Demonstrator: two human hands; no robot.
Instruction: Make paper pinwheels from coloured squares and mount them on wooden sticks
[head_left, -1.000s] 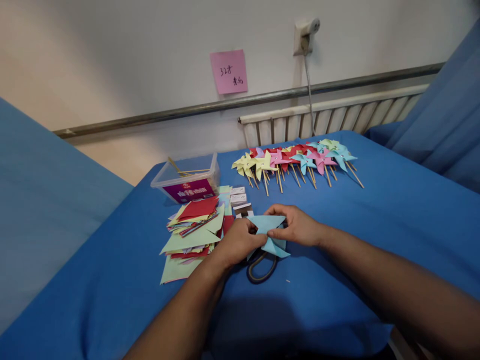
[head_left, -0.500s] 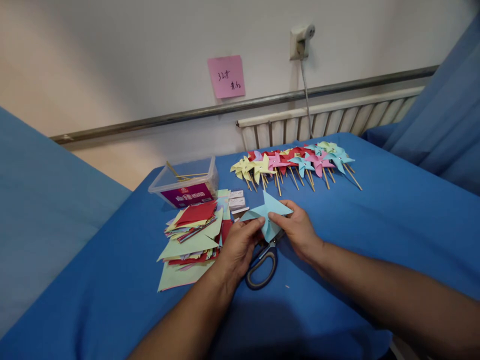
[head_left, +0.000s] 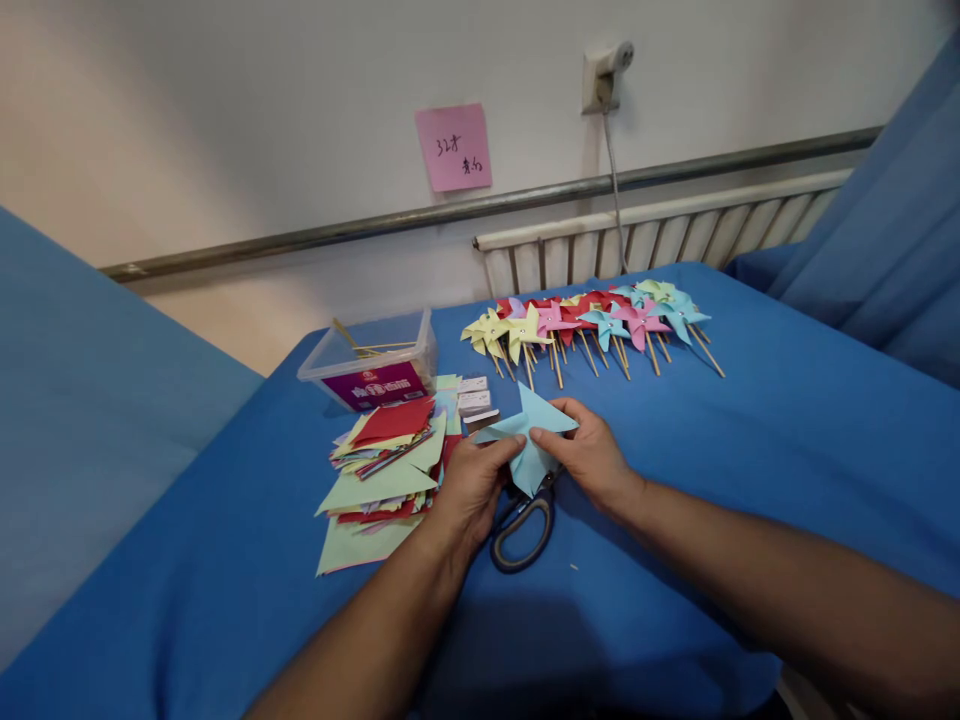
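Both hands grip a light blue folded paper piece [head_left: 529,440] just above the blue cloth of the table. My left hand [head_left: 471,484] pinches its left side and my right hand [head_left: 589,450] pinches its right side near the centre. Black-handled scissors [head_left: 523,522] lie on the cloth right under the paper, between my wrists. A stack of coloured paper squares [head_left: 379,466] lies just left of my left hand.
A row of finished paper pinwheels on sticks [head_left: 592,325] lies at the far side. A clear plastic box [head_left: 373,363] holding sticks stands at the back left, small white boxes [head_left: 475,399] beside it. A radiator [head_left: 660,235] and a pink note [head_left: 454,147] mark the wall.
The blue paper piece has been turned between my hands and lifted off the scissors, whose blades and handles now show more. Both hands kept their hold.
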